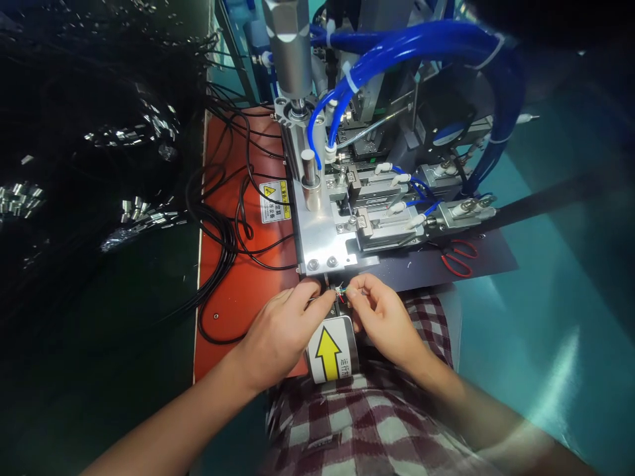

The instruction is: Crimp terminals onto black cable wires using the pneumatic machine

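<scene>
My left hand (285, 324) and my right hand (380, 314) meet at the front edge of a metal machine (342, 211). Between their fingertips is a small bundle of thin coloured wires (340, 291), red and green strands showing. Both hands pinch it, thumb against forefinger. The wire ends sit just below the machine's silver base plate (317, 251). Under the hands is a white label with a yellow arrow (328, 354) pointing toward the machine.
Blue air hoses (397, 46) loop over the machine. Black cables (223, 225) lie coiled on an orange-red mat (233, 291) at left. Red-handled scissors (459, 258) rest at right. Shiny metal parts (139, 211) fill dark bags far left. A checked garment (367, 416) covers my lap.
</scene>
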Motion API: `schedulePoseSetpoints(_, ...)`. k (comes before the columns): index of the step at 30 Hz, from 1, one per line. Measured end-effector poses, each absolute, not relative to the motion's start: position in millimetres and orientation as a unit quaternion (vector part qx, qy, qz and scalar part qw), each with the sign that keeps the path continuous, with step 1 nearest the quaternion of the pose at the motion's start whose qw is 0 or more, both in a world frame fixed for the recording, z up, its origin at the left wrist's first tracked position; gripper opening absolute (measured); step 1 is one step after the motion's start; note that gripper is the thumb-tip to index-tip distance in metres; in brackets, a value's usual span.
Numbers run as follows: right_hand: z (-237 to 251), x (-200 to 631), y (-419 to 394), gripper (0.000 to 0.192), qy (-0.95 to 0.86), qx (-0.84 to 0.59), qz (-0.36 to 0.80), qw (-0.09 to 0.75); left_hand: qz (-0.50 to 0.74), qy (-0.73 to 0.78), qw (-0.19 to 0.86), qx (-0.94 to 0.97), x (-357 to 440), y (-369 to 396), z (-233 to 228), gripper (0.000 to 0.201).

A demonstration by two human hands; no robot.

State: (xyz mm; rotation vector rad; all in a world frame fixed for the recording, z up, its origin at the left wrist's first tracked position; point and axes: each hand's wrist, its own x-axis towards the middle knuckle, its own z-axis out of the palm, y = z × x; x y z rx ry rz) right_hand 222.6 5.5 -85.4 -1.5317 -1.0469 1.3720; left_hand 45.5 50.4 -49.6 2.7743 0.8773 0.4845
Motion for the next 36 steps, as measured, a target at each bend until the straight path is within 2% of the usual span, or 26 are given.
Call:
schedulePoseSetpoints(10,-74.9,221.1,10.6,0.014,-0.433,-0.620,0.498,0.424,0.169,0.297,0.109,0.933,43.3,48.7,-51.4,0.029)
schedulePoseSetpoints(22,-76.2,219.0,9.6,0.013,-0.510,-0.622,0.434,0.406,0.165,0.297,0.105,0.935,46.0,49.9,-47.6,0.031)
schedulePoseSetpoints(36,-76.0,220.0,10.3,0.013,-0.524,-0.640,0.420,0.374,0.165,0.291,0.107,0.936,46.4,51.3,-46.1,0.031)
